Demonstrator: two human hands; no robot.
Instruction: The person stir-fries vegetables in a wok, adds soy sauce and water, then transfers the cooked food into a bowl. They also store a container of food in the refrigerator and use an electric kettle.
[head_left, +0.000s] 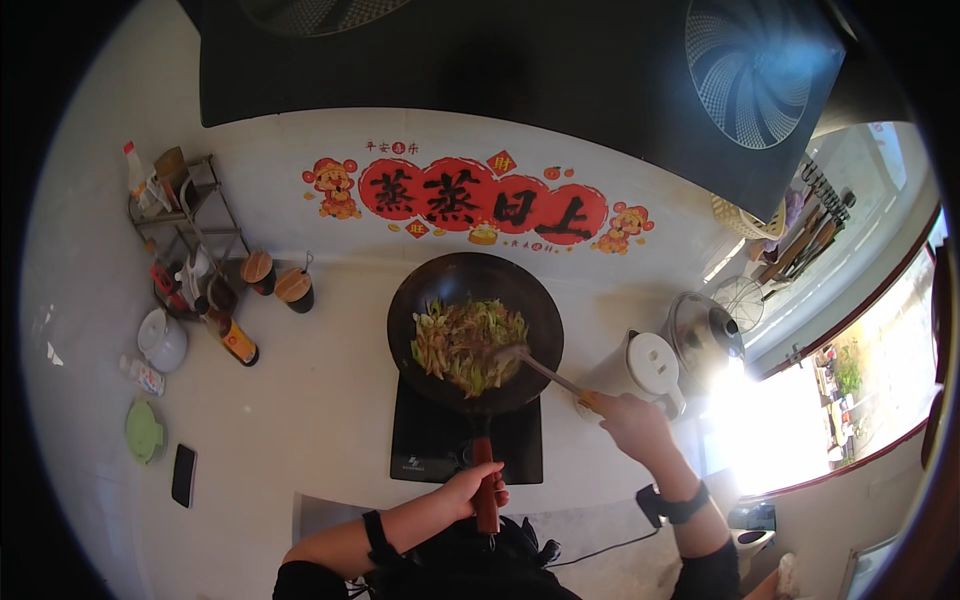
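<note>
A dark wok (480, 277) sits on a black induction cooktop (420, 442) in front of me. My left hand (480, 489) is closed around the wok's reddish wooden handle (487, 514). In my right hand (634, 427) is the wooden handle end of a metal spatula (551, 375). The spatula's blade reaches into the sliced, stir-fried food (465, 337), a mix of green, pale and brownish pieces, and is partly blurred. The food lies across the middle of the wok.
A white pitcher (622, 371) and a glass pan lid (694, 322) stand right. Left are a sauce bottle (232, 337), lidded jars (294, 289), a wire rack (187, 217), a white pot (161, 341), a green container (142, 431) and a phone (184, 475). A range hood (525, 82) hangs beyond.
</note>
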